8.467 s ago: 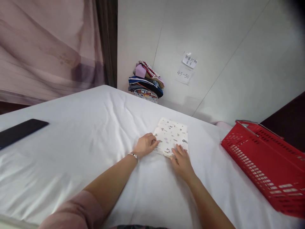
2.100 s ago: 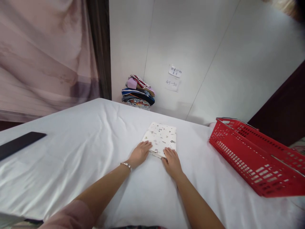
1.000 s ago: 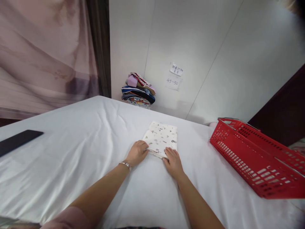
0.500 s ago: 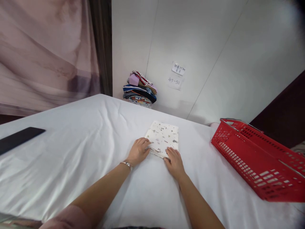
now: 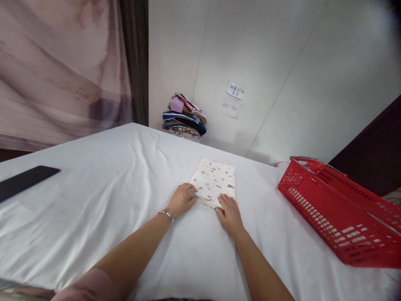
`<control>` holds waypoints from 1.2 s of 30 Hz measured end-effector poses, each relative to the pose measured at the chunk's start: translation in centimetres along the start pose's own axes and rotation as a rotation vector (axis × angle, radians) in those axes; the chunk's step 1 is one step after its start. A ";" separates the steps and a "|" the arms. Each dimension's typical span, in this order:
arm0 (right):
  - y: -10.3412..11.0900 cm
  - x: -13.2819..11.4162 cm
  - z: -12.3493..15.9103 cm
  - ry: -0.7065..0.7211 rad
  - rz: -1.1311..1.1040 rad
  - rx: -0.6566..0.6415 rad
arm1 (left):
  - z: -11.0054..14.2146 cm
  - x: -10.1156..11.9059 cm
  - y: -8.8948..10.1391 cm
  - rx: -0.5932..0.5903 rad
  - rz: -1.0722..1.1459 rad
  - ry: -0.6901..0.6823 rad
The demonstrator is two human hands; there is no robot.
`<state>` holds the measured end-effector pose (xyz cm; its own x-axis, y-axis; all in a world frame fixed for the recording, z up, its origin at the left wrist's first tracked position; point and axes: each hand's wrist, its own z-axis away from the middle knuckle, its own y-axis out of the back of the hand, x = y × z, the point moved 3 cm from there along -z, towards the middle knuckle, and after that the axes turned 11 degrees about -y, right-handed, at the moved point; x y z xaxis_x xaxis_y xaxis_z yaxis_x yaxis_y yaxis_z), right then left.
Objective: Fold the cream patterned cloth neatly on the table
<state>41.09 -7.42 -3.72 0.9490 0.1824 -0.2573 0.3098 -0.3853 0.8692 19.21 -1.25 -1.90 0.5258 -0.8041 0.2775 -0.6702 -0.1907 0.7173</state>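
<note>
A folded white cloth (image 5: pixel 214 179) with a small scattered print lies flat on the white-covered table, its layered edge towards me. At its near left corner is my left hand (image 5: pixel 182 200), with a bracelet on the wrist; the fingers rest on the corner and the thumb is against the front edge. My right hand (image 5: pixel 230 213) holds the near right corner in the same way, fingers on top and thumb at the layered edge. The undersides of both corners are hidden.
To the right stands a red plastic basket (image 5: pixel 335 213) with a metal handle. A dark flat object (image 5: pixel 28 179) lies at the left. Beyond the far table edge, a stack of folded clothes (image 5: pixel 184 117) stands against the wall, near paper notes (image 5: pixel 232 100).
My left fingers have shifted slightly at the near left corner, and the cloth's front edge looks a little neater. The right hand has hardly moved.
</note>
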 end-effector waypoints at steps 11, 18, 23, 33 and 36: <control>0.0 0.0 -0.1 -0.013 0.003 -0.021 | -0.1 0.0 0.1 -0.010 -0.004 0.044; 0.0 0.0 0.0 -0.015 -0.006 -0.017 | -0.3 -0.1 0.2 0.007 -0.014 0.045; 0.0 -0.1 0.0 -0.012 -0.006 -0.017 | -0.2 0.0 0.3 0.051 -0.014 0.026; 0.1 -0.1 0.0 -0.007 0.005 -0.013 | 0.1 -0.3 0.1 -0.010 0.041 0.031; 0.1 -0.2 0.0 -0.008 0.007 -0.013 | -0.1 -0.2 0.3 -0.013 0.032 0.047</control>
<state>40.98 -7.50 -3.61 0.9514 0.1728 -0.2547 0.3027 -0.3743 0.8765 18.96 -1.05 -1.67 0.5279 -0.7826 0.3300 -0.6808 -0.1576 0.7153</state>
